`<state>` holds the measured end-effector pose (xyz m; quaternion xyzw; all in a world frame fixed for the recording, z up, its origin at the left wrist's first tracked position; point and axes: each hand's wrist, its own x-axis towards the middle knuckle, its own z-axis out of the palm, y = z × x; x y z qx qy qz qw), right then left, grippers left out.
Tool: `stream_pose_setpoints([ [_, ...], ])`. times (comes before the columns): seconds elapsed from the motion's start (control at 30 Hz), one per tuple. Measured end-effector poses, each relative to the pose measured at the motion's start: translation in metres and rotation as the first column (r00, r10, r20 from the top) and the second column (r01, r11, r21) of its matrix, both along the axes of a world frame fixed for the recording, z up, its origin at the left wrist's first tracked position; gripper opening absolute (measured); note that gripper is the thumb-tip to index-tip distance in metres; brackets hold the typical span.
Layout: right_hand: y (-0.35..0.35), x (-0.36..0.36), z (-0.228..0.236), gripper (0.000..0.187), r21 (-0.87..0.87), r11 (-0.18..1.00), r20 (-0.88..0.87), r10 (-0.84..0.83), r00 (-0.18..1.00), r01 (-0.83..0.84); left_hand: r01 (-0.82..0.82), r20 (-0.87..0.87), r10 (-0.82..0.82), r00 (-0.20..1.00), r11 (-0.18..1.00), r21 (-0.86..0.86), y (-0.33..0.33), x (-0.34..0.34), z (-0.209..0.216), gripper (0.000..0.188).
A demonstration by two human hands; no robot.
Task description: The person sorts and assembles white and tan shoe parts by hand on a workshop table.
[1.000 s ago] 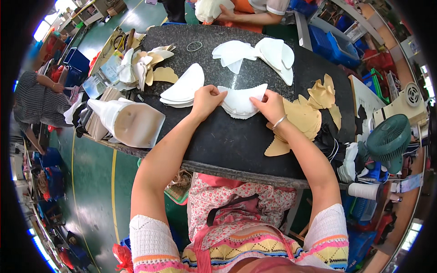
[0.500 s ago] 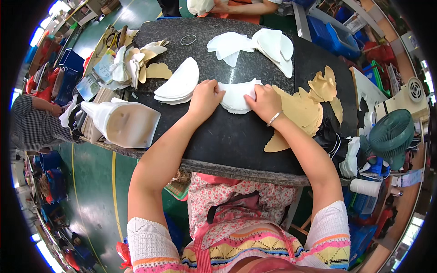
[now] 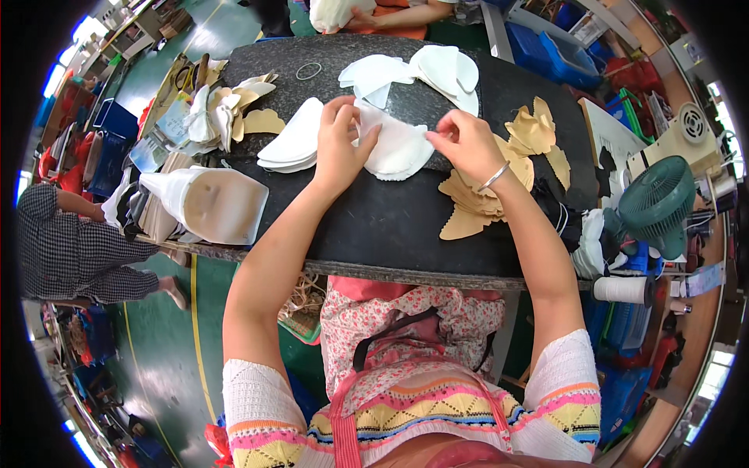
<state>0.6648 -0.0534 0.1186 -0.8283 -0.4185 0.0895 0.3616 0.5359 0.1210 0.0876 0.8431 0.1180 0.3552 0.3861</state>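
My fingers are on both sides of the white pile [image 3: 399, 152].
My left fingers [image 3: 344, 117] are bent and half open, with a gap to my thumb; I can't tell if they grip the top sheet. My right fingers [image 3: 452, 123] are nearly closed by the pile's right edge, but I can't tell if they pinch it. Another white stack [image 3: 290, 142] sits just left of my left hand, and tan pieces [image 3: 477, 204] lie by my right wrist. The dark desk [image 3: 374, 234] has open room between the pile and its near edge.
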Motion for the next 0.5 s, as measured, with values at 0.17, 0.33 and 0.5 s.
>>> stream_pose_setpoints([
  [0.17, 0.008, -0.045, 0.014, 0.046, 0.163, 0.968, 0.033, 0.187, 0.982, -0.19, 0.09, 0.021, -0.087, 0.996, 0.97, -0.226, -0.031, -0.011, 0.047, 0.025],
  [0.33, 0.007, -0.049, 0.001, 0.019, 0.032, 0.999, 0.195, -0.04, 0.98, 0.034, 0.352, -0.111, -0.346, 0.932, 0.935, 0.044, -0.044, -0.012, 0.065, 0.027],
  [0.5, 0.004, -0.04, -0.012, 0.006, 0.091, 0.986, 0.215, -0.156, 0.964, 0.139, 0.262, -0.131, -0.227, 0.965, 0.805, 0.532, -0.026, -0.011, 0.061, 0.025],
])
